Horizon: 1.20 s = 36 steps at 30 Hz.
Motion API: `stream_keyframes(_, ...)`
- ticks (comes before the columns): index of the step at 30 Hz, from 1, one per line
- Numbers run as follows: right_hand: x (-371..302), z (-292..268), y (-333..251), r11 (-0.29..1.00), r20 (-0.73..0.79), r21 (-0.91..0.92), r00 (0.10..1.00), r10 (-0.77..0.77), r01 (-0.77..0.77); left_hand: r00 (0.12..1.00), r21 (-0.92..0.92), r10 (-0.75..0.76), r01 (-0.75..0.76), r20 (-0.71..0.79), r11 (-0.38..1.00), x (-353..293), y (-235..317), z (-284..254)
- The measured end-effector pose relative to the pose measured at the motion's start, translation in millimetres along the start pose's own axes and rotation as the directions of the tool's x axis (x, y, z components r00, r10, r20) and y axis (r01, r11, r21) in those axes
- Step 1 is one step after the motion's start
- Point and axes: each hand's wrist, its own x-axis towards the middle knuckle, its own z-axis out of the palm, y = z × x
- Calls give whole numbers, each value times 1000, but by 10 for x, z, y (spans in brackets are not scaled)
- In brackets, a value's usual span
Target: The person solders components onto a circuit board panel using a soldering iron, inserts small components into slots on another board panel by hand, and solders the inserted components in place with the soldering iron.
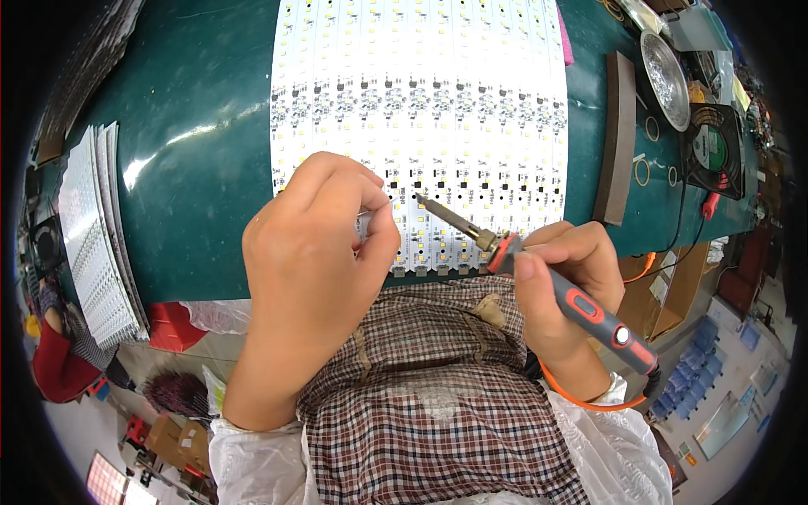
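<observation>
A white LED circuit board panel (421, 63) lies before me, its parallel strips dotted with small chips and black components. My right hand (572, 286) grips a grey and red soldering iron (581, 307) like a pen. The iron's tip points up and left, at the row of black components near the panel's front; whether it touches the board I cannot tell. Over the panel's front left part, my left hand (324, 227) is closed in a pinch. A thin pale sliver shows by its fingers, too small to name.
A stack of similar white panels (101, 236) lies at the left of the green table (194, 194). To the right are a dark bar (615, 139), a metal bowl (665, 80), a black fan (714, 151) and rubber bands (642, 172). The iron's orange cord (589, 406) hangs by my right forearm.
</observation>
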Motion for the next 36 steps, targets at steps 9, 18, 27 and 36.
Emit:
stream_keyframes(9,-3,61,33,999,25,-32,999,22,-21,999,44,33,-33,-6,999,1,-45,52)
stream_keyframes(18,-13,64,-15,998,37,-32,997,62,-61,998,27,64,-64,-12,998,12,-38,45)
stream_keyframes(27,-26,60,-9,998,34,-32,998,60,-59,995,71,89,-92,47,993,40,-24,13)
stream_keyframes(36,-33,61,21,999,22,-28,999,27,-26,997,-45,-81,81,-5,996,7,8,-144)
